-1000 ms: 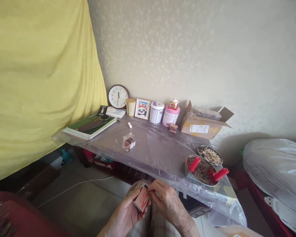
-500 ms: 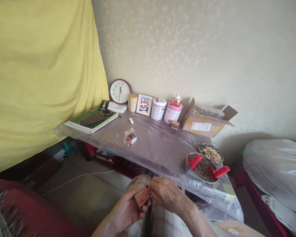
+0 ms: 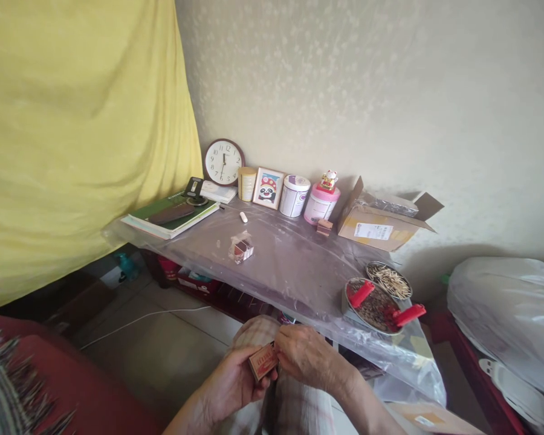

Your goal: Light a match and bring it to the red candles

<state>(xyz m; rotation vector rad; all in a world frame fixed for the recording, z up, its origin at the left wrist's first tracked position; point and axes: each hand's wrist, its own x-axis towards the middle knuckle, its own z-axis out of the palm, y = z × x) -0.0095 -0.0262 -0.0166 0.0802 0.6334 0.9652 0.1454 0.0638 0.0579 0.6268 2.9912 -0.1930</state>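
Note:
A small reddish-brown matchbox (image 3: 262, 362) with printed lettering rests in my left hand (image 3: 240, 382), the fingers wrapped round it above my lap. My right hand (image 3: 306, 357) is closed at the box's right end, fingertips pressed together; what they pinch there is hidden behind the fingers. On the plastic-covered table beyond, a partly wrapped pack of matchboxes (image 3: 242, 249) lies near the middle. At the right edge stand a tin of matchsticks (image 3: 390, 280) and a tin of dark grains (image 3: 372, 307) with two red sticks or handles in it.
Along the wall are a clock (image 3: 224, 162), a framed panda picture (image 3: 268, 188), a white canister (image 3: 294, 196), a pink canister (image 3: 321, 205) and an open cardboard box (image 3: 367, 232). A book (image 3: 170, 220) lies at the left. A yellow curtain (image 3: 81, 133) hangs beside it.
The camera view has shifted slightly. Both hands keep nearly the same pose, with the right fingers still at the matchbox's end.

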